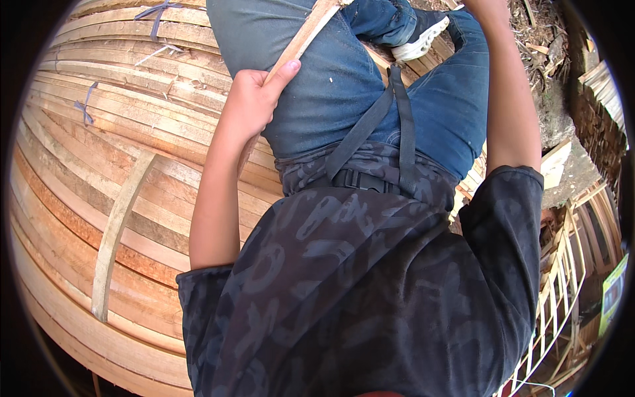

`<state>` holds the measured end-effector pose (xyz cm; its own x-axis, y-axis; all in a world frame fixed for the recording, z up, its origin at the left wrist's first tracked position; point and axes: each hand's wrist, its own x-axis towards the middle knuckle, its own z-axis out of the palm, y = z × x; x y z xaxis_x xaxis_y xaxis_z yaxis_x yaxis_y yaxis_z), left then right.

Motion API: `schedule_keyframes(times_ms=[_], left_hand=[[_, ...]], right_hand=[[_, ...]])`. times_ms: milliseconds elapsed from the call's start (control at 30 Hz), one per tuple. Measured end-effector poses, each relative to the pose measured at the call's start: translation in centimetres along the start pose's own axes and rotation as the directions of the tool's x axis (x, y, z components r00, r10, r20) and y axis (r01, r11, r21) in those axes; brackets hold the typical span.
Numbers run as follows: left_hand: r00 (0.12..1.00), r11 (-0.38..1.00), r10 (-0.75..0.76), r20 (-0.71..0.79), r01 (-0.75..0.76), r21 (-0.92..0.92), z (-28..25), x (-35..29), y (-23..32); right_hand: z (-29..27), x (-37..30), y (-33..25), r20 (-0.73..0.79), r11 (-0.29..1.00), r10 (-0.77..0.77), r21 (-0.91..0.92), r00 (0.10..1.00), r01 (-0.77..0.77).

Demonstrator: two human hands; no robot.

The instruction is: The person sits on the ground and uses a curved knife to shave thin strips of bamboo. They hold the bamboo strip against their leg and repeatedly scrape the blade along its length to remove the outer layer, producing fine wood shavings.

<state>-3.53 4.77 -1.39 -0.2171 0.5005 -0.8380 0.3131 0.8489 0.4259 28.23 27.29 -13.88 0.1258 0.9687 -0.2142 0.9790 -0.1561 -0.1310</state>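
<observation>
Above the left hand (pixel 251 99), a thin wooden strip (pixel 303 36) runs up and to the right, out past the top edge of the view. That hand is clamped on the strip's lower end, thumb pressed along its face, over the thigh of the blue jeans (pixel 331 86). Beside and below this hand lie stacked wooden slats (pixel 99 132), some tied with blue string (pixel 86 106), with one pale loose slat (pixel 116 231) lying across them. Only the wrist of the right hand (pixel 486 8) shows at the top edge; whether its fingers are apart or together cannot be told. Near it is a white shoe (pixel 423 40).
</observation>
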Motion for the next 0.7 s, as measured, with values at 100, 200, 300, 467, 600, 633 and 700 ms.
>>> schedule_keyframes(times_ms=[100,200,300,467,600,633,700], left_hand=[[0.984,0.996,-0.009,0.177,0.026,-0.09,-1.6,0.5,-0.5],[0.907,0.981,0.071,0.414,0.012,-0.196,-3.2,1.4,-1.7],[0.831,0.98,-0.028,0.555,0.133,-0.149,-4.8,1.4,-1.0],[0.842,0.972,-0.232,0.487,0.213,0.096,-5.3,-0.3,2.4],[0.913,0.978,-0.205,0.352,0.176,0.112,-4.1,-1.4,2.1],[0.93,0.989,-0.144,0.34,0.125,0.076,-3.8,-1.5,1.5],[0.961,0.995,-0.065,0.269,0.041,0.091,-2.6,-1.6,0.8]], right_hand=[[-0.6,-1.8,1.3,0.042,0.945,-0.015,0.326,0.999,0.001],[-1.5,-5.9,0.5,0.454,0.819,0.157,0.437,0.877,-0.373],[3.1,-10.2,0.9,0.422,0.645,-0.001,0.693,0.907,-0.322],[0.6,-15.3,-4.1,0.411,0.715,-0.249,0.689,0.877,-0.12],[-0.4,-15.4,-5.7,0.303,0.812,-0.297,0.58,0.906,0.073],[-0.5,-15.3,-6.0,0.277,0.824,-0.312,0.555,0.909,0.114],[-0.4,-14.8,-6.8,0.257,0.857,-0.319,0.489,0.912,0.162]])
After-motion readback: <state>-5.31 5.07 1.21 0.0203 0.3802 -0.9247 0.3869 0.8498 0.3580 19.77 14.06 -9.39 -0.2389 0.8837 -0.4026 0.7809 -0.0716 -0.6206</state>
